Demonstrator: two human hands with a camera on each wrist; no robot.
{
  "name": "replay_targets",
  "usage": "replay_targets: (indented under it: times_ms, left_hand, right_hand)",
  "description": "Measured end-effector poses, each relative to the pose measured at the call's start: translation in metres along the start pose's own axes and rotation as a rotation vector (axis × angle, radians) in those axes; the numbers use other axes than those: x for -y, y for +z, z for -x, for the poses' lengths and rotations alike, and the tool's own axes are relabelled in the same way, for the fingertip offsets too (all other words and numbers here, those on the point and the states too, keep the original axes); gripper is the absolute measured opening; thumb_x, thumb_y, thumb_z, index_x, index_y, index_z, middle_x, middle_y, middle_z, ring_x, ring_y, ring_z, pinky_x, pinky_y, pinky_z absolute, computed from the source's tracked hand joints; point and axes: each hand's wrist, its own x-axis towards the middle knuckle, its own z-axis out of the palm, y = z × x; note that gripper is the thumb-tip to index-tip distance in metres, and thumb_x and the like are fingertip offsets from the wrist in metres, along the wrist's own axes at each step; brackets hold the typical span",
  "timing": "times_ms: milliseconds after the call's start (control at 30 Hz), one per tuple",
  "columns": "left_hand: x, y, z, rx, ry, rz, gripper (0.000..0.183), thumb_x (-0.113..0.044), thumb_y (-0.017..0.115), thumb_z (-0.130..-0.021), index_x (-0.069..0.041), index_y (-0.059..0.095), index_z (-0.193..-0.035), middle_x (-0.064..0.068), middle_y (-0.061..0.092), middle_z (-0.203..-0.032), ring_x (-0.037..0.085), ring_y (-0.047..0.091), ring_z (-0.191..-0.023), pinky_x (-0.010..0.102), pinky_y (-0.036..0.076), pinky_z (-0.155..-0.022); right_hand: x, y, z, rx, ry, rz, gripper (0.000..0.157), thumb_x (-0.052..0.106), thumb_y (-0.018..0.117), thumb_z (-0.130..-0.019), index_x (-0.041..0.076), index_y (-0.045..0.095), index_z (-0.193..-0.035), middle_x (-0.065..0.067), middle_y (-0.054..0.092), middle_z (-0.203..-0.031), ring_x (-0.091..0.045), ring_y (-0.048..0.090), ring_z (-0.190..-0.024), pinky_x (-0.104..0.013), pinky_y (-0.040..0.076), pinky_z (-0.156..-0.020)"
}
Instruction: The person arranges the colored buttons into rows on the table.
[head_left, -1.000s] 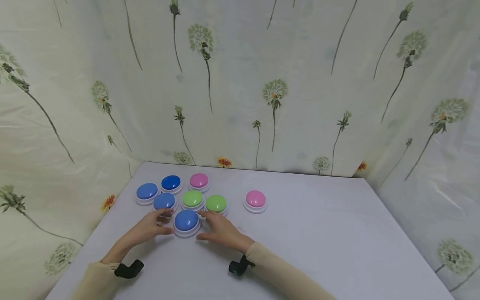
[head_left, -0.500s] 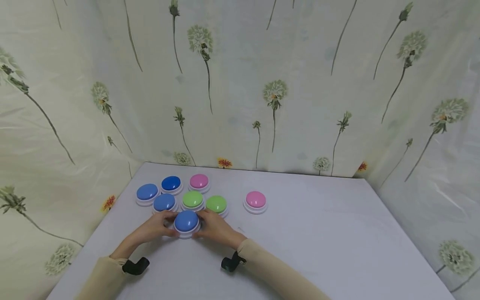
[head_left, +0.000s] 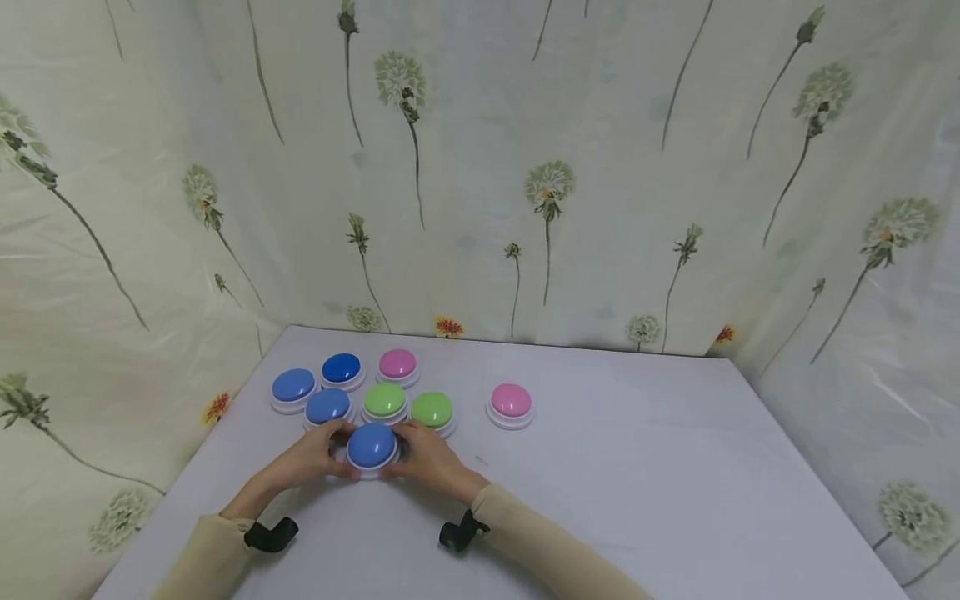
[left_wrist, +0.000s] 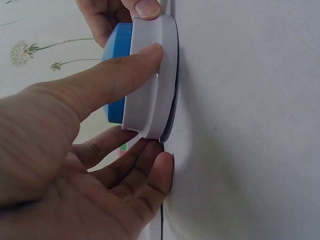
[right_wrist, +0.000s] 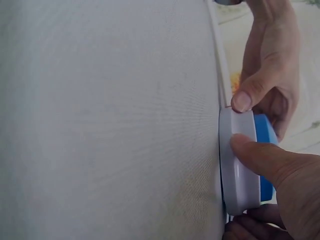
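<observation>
A blue dome button [head_left: 372,446] on a white base sits nearest the front of the white table [head_left: 637,467]. My left hand [head_left: 315,457] holds its left side and my right hand [head_left: 426,457] its right side. In the left wrist view my left thumb [left_wrist: 115,80] presses the white base [left_wrist: 152,80] with fingers curled under its edge. In the right wrist view my right thumb [right_wrist: 260,157] lies on the base [right_wrist: 239,165], and the left hand's thumb [right_wrist: 247,97] pinches the far rim.
Behind the held button stand three more blue buttons [head_left: 327,406], two green ones [head_left: 385,399] and a pink one [head_left: 397,364]. Another pink button [head_left: 512,402] stands apart to the right. Floral curtains [head_left: 525,167] wall the table on three sides.
Both hands closed in from the sides of the front blue button and now grip its base. The button has shifted very slightly away from me.
</observation>
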Motion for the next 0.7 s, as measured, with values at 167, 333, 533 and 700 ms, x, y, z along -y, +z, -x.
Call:
replay_targets:
  times_ms: [167, 333, 533, 700]
  left_hand:
    - [0.0, -0.001, 0.002, 0.014, 0.008, -0.009, 0.07, -0.022, 0.086, -0.069, 0.001, 0.051, -0.125, 0.013, 0.059, -0.12, 0.027, 0.053, -0.109, 0.043, 0.046, -0.092]
    - [-0.004, -0.002, 0.002, 0.017, 0.019, -0.004, 0.068, -0.021, 0.086, -0.069, 0.001, 0.051, -0.124, 0.013, 0.058, -0.117, 0.027, 0.052, -0.107, 0.038, 0.046, -0.086]
    - [-0.009, -0.001, 0.002, 0.008, 0.023, -0.007, 0.067, -0.022, 0.086, -0.069, 0.0, 0.052, -0.123, 0.011, 0.059, -0.116, 0.026, 0.052, -0.107, 0.036, 0.047, -0.085]
    - [-0.019, 0.001, 0.0, 0.01, 0.028, -0.005, 0.066, -0.023, 0.086, -0.07, -0.002, 0.051, -0.121, 0.01, 0.058, -0.117, 0.026, 0.052, -0.109, 0.039, 0.049, -0.088]
  right_hand:
    - [-0.001, 0.002, 0.001, 0.003, -0.004, -0.014, 0.065, 0.036, 0.081, -0.076, 0.011, 0.057, -0.131, -0.001, 0.063, -0.124, -0.012, 0.057, -0.115, -0.026, 0.046, -0.1]
    - [-0.002, 0.001, 0.002, -0.006, -0.016, -0.027, 0.065, 0.036, 0.082, -0.075, 0.011, 0.057, -0.131, 0.0, 0.063, -0.123, -0.011, 0.057, -0.114, -0.025, 0.046, -0.099]
    - [-0.005, -0.002, 0.005, -0.008, -0.025, -0.076, 0.064, 0.037, 0.081, -0.076, 0.013, 0.057, -0.13, 0.001, 0.063, -0.123, -0.009, 0.057, -0.114, -0.025, 0.046, -0.099]
    - [-0.006, -0.012, 0.011, -0.017, -0.017, -0.096, 0.065, 0.039, 0.081, -0.076, 0.014, 0.056, -0.131, 0.001, 0.063, -0.124, -0.012, 0.059, -0.114, -0.027, 0.048, -0.097]
